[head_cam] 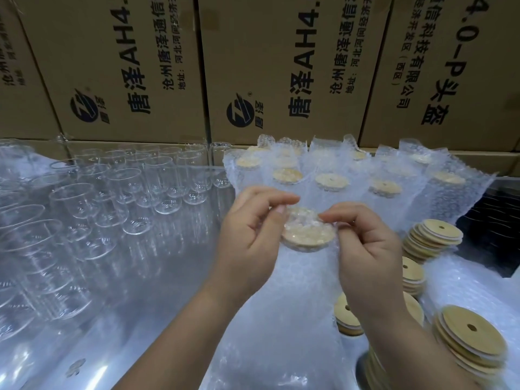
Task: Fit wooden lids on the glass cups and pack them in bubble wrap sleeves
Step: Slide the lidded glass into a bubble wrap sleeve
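Note:
A glass cup with a wooden lid stands inside a bubble wrap sleeve at the middle of the view. My left hand pinches the sleeve's top edge on the left of the lid. My right hand pinches that edge on the right side. Behind them stand several wrapped cups with lids showing through the wrap. Several bare glass cups fill the left half of the table.
Stacks of wooden lids with centre holes lie at the right and lower right. More bubble wrap lies between them. Cardboard boxes form a wall at the back. A dark crate is at the right edge.

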